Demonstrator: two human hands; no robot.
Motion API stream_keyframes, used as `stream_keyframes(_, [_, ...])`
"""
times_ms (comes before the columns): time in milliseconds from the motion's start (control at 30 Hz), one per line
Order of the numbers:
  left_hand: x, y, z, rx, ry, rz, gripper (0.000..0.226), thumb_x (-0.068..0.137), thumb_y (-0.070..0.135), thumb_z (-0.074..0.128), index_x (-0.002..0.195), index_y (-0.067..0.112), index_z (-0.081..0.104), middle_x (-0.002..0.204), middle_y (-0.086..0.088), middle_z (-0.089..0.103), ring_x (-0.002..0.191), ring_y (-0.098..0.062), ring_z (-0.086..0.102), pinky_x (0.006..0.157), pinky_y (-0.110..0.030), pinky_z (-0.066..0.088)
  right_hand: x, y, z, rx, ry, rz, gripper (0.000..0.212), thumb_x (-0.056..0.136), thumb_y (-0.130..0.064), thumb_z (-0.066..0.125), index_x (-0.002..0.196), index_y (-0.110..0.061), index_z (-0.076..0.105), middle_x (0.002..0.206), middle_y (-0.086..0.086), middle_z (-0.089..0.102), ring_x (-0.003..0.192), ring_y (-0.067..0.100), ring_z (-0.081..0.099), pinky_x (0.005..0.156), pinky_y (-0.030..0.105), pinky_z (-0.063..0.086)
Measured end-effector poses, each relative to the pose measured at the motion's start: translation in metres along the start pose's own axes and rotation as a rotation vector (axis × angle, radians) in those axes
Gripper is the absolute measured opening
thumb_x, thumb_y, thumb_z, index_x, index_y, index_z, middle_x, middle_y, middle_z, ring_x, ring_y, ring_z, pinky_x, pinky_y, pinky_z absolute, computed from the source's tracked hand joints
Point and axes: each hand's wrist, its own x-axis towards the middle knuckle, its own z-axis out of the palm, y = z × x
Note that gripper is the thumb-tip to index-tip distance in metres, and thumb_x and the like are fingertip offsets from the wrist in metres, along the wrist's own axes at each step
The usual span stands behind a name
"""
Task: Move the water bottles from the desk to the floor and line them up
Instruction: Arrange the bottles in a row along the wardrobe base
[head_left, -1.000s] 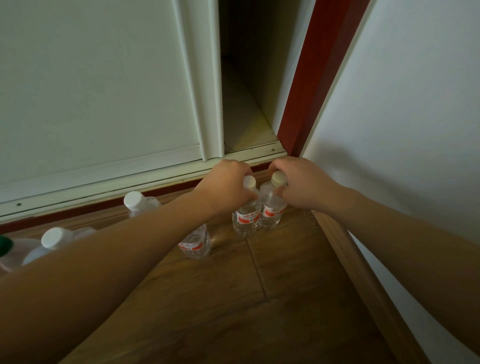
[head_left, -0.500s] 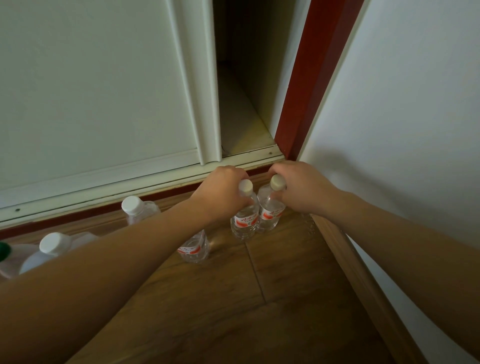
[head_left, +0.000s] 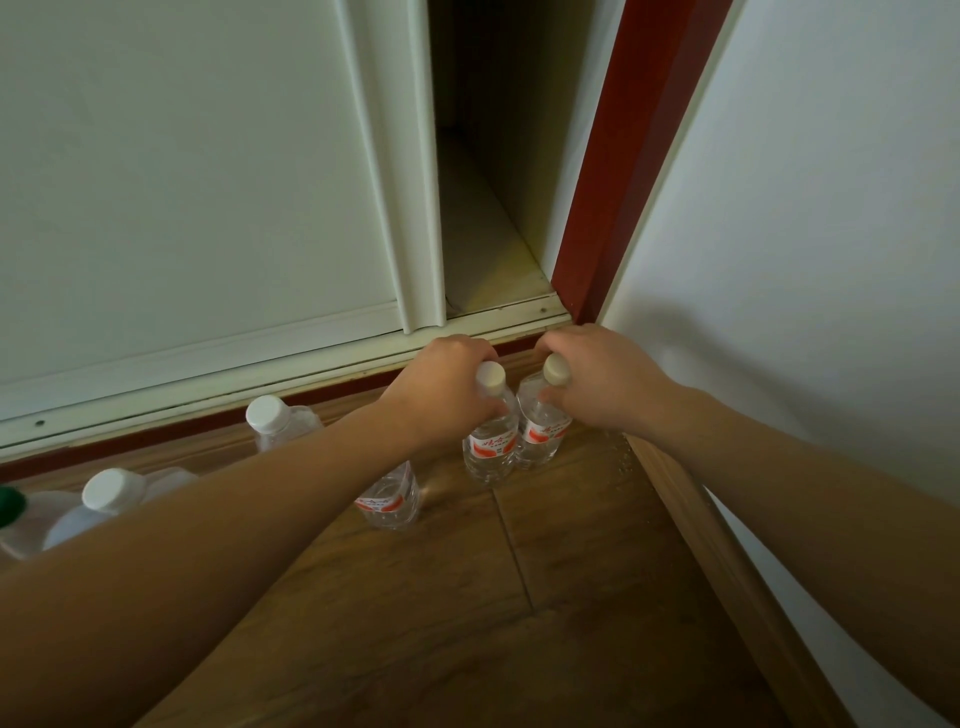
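Observation:
Two clear water bottles with red-and-white labels stand side by side on the wooden floor (head_left: 571, 597) near the corner. My left hand (head_left: 441, 389) grips the neck of the left bottle (head_left: 491, 447), below its white cap. My right hand (head_left: 597, 379) holds the neck of the right bottle (head_left: 543, 434) the same way. A third bottle (head_left: 389, 501) stands to the left, mostly hidden behind my left forearm. Further left stand two white-capped bottles (head_left: 270, 421) (head_left: 109, 493).
A white sliding door (head_left: 182, 208) and its floor track run along the back, with a dark open gap on its right. A red door frame (head_left: 623, 156) meets a white wall (head_left: 805, 260) with a wooden skirting board on the right. A green cap (head_left: 8, 506) shows at the left edge.
Both hands stay on the two bottle necks; they and the bottles have barely shifted. The view has tilted slightly.

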Motion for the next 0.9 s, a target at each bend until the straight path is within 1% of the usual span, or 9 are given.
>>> stream_keyframes(67, [0.000, -0.001, 0.001, 0.002, 0.000, -0.001, 0.034, 0.072, 0.039, 0.080, 0.100, 0.026, 0.064, 0.089, 0.010, 0.061, 0.079, -0.007, 0.056, 0.067, -0.025, 0.049, 0.001, 0.001, 0.002, -0.010, 0.000, -0.001, 0.033, 0.076, -0.035, 0.076, 0.103, -0.030, 0.057, 0.087, -0.018, 0.049, 0.079, 0.006, 0.048, 0.059, 0.022, 0.030])
stream_keyframes(200, [0.000, -0.002, 0.002, 0.002, 0.007, 0.004, 0.037, 0.071, 0.041, 0.081, 0.101, 0.028, 0.063, 0.089, 0.012, 0.059, 0.078, -0.005, 0.055, 0.064, -0.022, 0.045, 0.002, 0.002, 0.003, -0.011, 0.004, 0.002, 0.035, 0.075, -0.036, 0.076, 0.104, -0.029, 0.058, 0.088, -0.018, 0.049, 0.079, 0.005, 0.048, 0.061, 0.024, 0.032])
stream_keyframes(333, [0.001, -0.003, 0.001, 0.010, 0.014, 0.013, 0.040, 0.071, 0.042, 0.080, 0.103, 0.028, 0.062, 0.091, 0.011, 0.059, 0.078, -0.005, 0.055, 0.063, -0.021, 0.043, 0.002, 0.002, 0.002, 0.004, 0.005, 0.008, 0.039, 0.075, -0.038, 0.076, 0.108, -0.029, 0.058, 0.093, -0.016, 0.054, 0.082, 0.006, 0.049, 0.064, 0.026, 0.035])
stream_keyframes(433, [0.000, -0.003, -0.002, 0.021, 0.025, 0.012, 0.046, 0.070, 0.044, 0.081, 0.108, 0.026, 0.062, 0.096, 0.010, 0.059, 0.081, -0.007, 0.055, 0.066, -0.021, 0.044, 0.003, 0.000, 0.000, 0.001, 0.001, 0.014, 0.041, 0.075, -0.039, 0.076, 0.111, -0.028, 0.059, 0.101, -0.012, 0.060, 0.084, 0.006, 0.050, 0.066, 0.025, 0.037])
stream_keyframes(500, [-0.001, -0.004, -0.005, 0.027, 0.029, 0.010, 0.050, 0.069, 0.044, 0.083, 0.111, 0.025, 0.062, 0.098, 0.009, 0.060, 0.082, -0.007, 0.055, 0.068, -0.023, 0.045, 0.002, -0.001, -0.003, 0.000, 0.002, 0.021, 0.044, 0.075, -0.038, 0.077, 0.113, -0.028, 0.059, 0.106, -0.010, 0.062, 0.088, 0.006, 0.050, 0.069, 0.025, 0.038])
stream_keyframes(600, [-0.005, -0.005, -0.012, 0.039, 0.037, 0.006, 0.054, 0.069, 0.044, 0.082, 0.115, 0.024, 0.061, 0.096, 0.009, 0.058, 0.079, -0.005, 0.053, 0.063, -0.020, 0.042, 0.001, -0.006, -0.009, 0.012, 0.008, 0.027, 0.047, 0.076, -0.038, 0.076, 0.119, -0.027, 0.059, 0.114, -0.009, 0.062, 0.096, 0.007, 0.051, 0.075, 0.025, 0.039])
stream_keyframes(700, [-0.011, -0.006, -0.022, 0.059, 0.049, -0.003, 0.062, 0.071, 0.049, 0.081, 0.123, 0.023, 0.058, 0.104, 0.008, 0.059, 0.083, -0.007, 0.054, 0.069, -0.022, 0.045, 0.002, -0.017, -0.017, 0.019, 0.020, 0.017, 0.049, 0.077, -0.037, 0.076, 0.122, -0.027, 0.058, 0.118, -0.009, 0.061, 0.103, 0.009, 0.053, 0.078, 0.023, 0.038])
stream_keyframes(800, [-0.020, -0.009, -0.033, 0.041, 0.069, -0.031, 0.066, 0.072, 0.049, 0.081, 0.128, 0.024, 0.056, 0.109, 0.008, 0.059, 0.085, -0.007, 0.055, 0.068, -0.021, 0.045, 0.004, -0.033, -0.025, 0.022, 0.028, -0.003, 0.046, 0.078, -0.038, 0.075, 0.120, -0.029, 0.058, 0.114, -0.010, 0.061, 0.100, 0.007, 0.053, 0.076, 0.021, 0.038])
stream_keyframes(900, [-0.031, -0.016, -0.047, 0.049, 0.086, -0.037, 0.066, 0.072, 0.047, 0.081, 0.129, 0.024, 0.056, 0.112, 0.006, 0.059, 0.089, -0.009, 0.056, 0.073, -0.023, 0.047, 0.006, -0.053, -0.032, 0.039, 0.037, -0.048, 0.042, 0.078, -0.040, 0.073, 0.116, -0.031, 0.058, 0.107, -0.013, 0.060, 0.093, 0.005, 0.052, 0.072, 0.020, 0.040])
